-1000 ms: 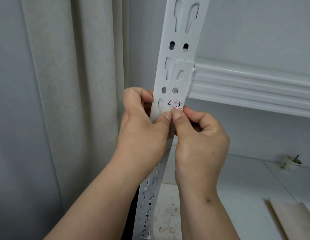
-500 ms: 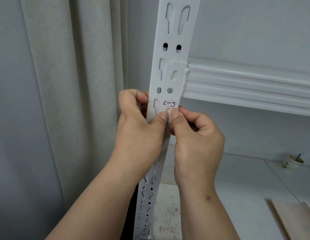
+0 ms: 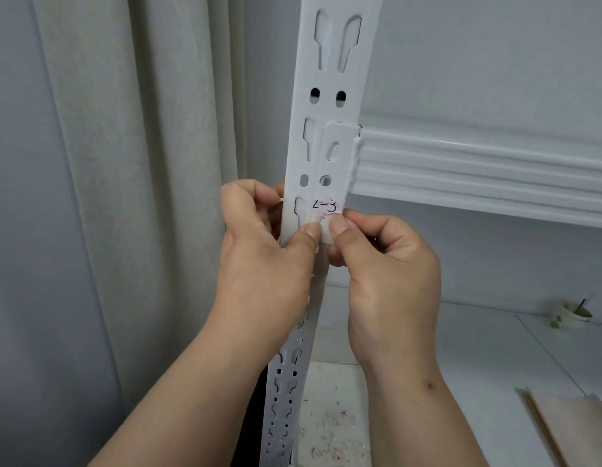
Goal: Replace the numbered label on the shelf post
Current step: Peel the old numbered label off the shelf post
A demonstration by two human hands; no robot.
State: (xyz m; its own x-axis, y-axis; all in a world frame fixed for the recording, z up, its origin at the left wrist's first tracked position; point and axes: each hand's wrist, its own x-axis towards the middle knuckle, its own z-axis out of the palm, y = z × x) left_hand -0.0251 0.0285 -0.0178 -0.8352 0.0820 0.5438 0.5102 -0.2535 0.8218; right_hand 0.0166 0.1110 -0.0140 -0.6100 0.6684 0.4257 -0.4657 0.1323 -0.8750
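Stuck on the white shelf post (image 3: 329, 106) just below the beam, the thin paper label (image 3: 326, 207) looks tear-prone, so the left hand (image 3: 262, 264) and right hand (image 3: 387, 274), thumbs pinching its lower edge, should peel slowly.

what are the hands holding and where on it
Both thumbs pin the label's lower edge against the shelf post; left hand wraps the post, right hand beside.
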